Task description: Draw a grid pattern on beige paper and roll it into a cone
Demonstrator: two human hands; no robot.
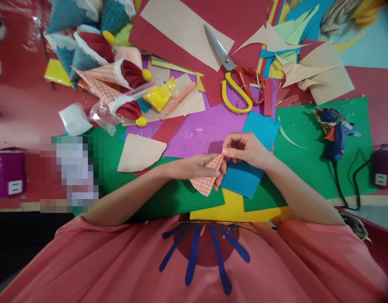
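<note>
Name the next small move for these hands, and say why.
Probably press the tip of the orange-checked paper cone gently to keep it narrow: the right hand has its fingertips at that pointed end, while the left hand supports the wider body.

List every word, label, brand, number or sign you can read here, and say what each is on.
No word, brand or number reads clearly.
Orange stick: faint marks along it, too small and blurred to read.
Purple object at far left: white square mark with dark bars, no legible lettering.
Purple object at far right: similar mark, equally unreadable.
Pixelated patch: nothing legible.
</note>
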